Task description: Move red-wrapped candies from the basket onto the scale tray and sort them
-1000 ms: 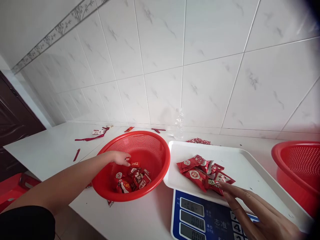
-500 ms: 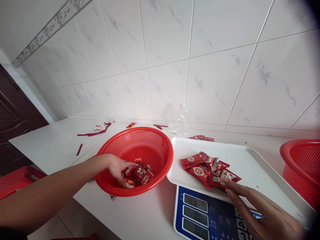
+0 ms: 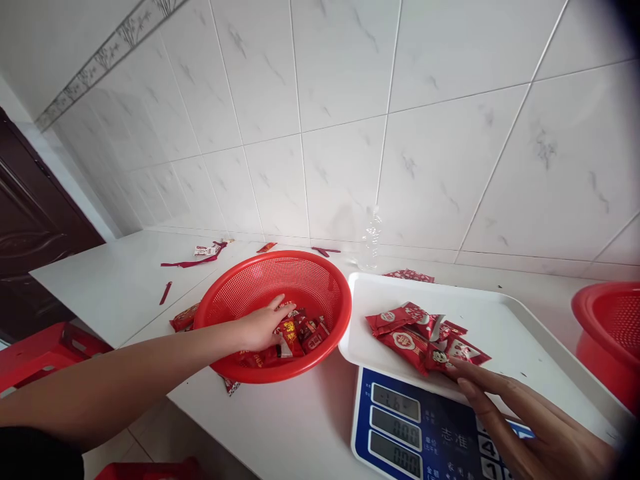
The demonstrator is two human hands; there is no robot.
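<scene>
The person's left hand point(image 3: 263, 328) is inside the red basket point(image 3: 337, 290), fingers spread over red packets point(image 3: 317, 337). The right hand point(image 3: 540, 427) extends over the scale point(image 3: 363, 427), its fingertips at the near edge of the packet pile point(image 3: 407, 343) on the white tray point(image 3: 490, 327). A clear bottle point(image 3: 371, 243) stands upright near the tiled wall point(image 3: 345, 180), behind the basket and tray; a second basket point(image 3: 610, 320) is at the far right.
</scene>
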